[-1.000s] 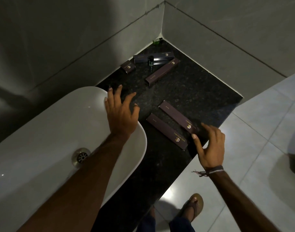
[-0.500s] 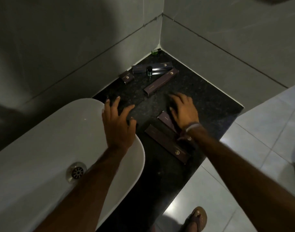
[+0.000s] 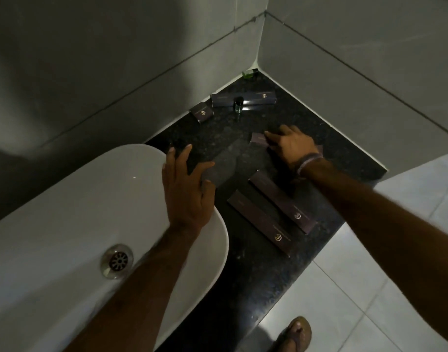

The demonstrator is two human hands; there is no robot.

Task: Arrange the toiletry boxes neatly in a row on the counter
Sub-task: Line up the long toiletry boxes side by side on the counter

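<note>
Holding one of five boxes, right hand; left hand open.

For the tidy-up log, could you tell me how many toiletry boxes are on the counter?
5: small box and long box by the wall, one under the right hand, two parallel near the front edge.

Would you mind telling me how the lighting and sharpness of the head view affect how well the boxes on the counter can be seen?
Head view: dim overall, so the dark boxes barely stand out from the black counter; the gold logo on the nearest long box stays legible; a bright glare streak crosses the far box beside the small bottle; wide-angle bending curves the wall lines; the left hand looks slightly soft.
</note>
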